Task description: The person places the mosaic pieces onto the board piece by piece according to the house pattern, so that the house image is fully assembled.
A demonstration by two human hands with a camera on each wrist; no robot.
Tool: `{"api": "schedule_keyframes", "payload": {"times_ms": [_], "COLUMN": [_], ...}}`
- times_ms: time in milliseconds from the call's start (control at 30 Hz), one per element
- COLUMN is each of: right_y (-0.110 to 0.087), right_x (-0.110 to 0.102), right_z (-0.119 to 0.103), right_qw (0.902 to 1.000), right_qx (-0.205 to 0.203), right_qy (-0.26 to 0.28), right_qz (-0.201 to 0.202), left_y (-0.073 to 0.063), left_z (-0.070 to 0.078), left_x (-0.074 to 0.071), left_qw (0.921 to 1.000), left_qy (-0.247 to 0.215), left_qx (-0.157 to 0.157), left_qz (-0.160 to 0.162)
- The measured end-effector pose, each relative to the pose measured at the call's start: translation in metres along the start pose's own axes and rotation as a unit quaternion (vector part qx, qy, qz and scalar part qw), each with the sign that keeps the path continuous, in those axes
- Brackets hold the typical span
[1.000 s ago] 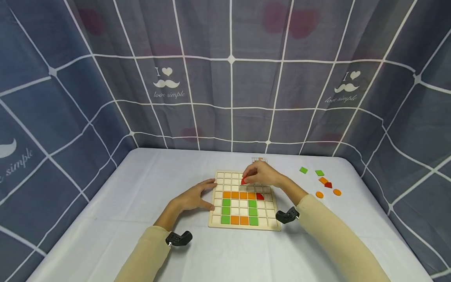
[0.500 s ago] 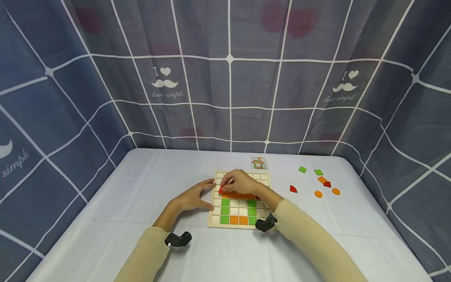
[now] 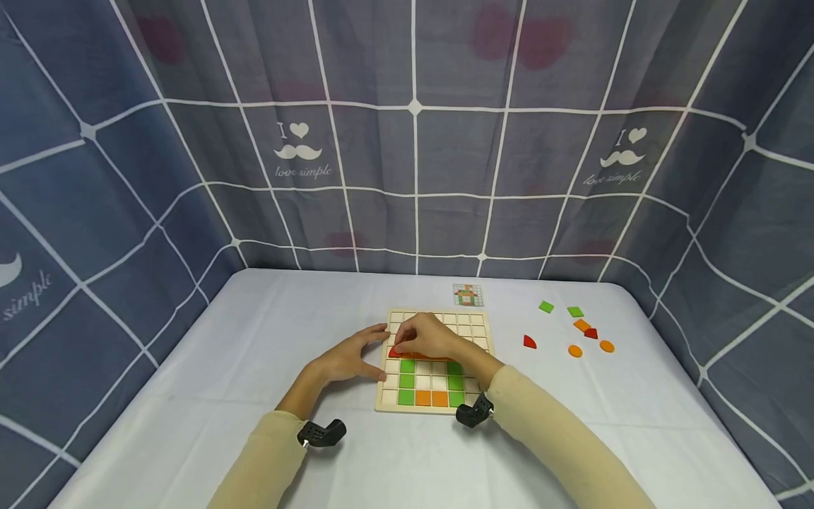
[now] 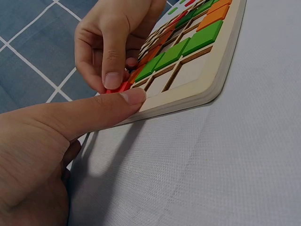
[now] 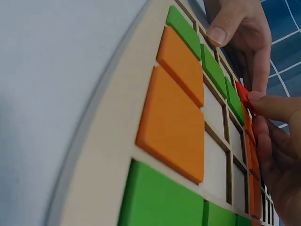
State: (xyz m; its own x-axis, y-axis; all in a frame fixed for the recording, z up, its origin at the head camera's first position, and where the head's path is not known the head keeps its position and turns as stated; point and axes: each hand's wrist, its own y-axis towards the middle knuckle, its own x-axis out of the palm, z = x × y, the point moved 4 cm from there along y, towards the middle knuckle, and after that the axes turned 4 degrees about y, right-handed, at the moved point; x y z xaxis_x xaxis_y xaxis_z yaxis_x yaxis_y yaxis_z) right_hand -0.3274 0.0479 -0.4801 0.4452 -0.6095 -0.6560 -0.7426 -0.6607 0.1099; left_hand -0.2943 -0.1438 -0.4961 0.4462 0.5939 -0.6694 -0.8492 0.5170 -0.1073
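Observation:
A wooden grid board (image 3: 432,411) lies on the table, with green square tiles (image 3: 405,380) and orange square tiles (image 3: 432,398) in some of its cells. My right hand (image 3: 431,336) pinches a red quarter-round tile (image 3: 393,352) at the left end of the upper orange row. In the right wrist view, thumb and fingertips press on this red tile (image 5: 243,92). Along the board's left edge rests my left hand (image 3: 346,355), fingers spread, its thumb (image 4: 134,96) on the rim. My right hand hides part of the orange row.
Beyond the board lies a small printed pattern card (image 3: 468,295). To the right are loose tiles: a red quarter-round tile (image 3: 530,342), green tiles (image 3: 546,307), orange discs (image 3: 575,350) and others. A patterned curtain (image 3: 416,177) encloses the white table (image 3: 286,318).
My right hand has moved left and nearer with the red tile, from the board's upper middle to the orange row's left end. The card and a loose red tile are now uncovered. My left hand stays.

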Motion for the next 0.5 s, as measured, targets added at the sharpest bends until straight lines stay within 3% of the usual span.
{"api": "schedule_keyframes", "payload": {"times_ms": [267,500], "right_y": [0.004,0.0], "right_x": [0.0048,0.0045], "right_z": [-0.0019,-0.0065], "right_qw": [0.9994,0.9993], "right_qx": [-0.018,-0.012], "right_qy": [-0.029,-0.024], "right_qz": [0.007,-0.027], "left_y": [0.0009,-0.0001], "left_z": [-0.002,-0.0003], "left_x": [-0.0012,-0.0011], "left_qw": [1.0,0.9998], "left_qy": [0.004,0.015], "left_qx": [0.006,0.015], "left_qz": [-0.001,-0.003]}}
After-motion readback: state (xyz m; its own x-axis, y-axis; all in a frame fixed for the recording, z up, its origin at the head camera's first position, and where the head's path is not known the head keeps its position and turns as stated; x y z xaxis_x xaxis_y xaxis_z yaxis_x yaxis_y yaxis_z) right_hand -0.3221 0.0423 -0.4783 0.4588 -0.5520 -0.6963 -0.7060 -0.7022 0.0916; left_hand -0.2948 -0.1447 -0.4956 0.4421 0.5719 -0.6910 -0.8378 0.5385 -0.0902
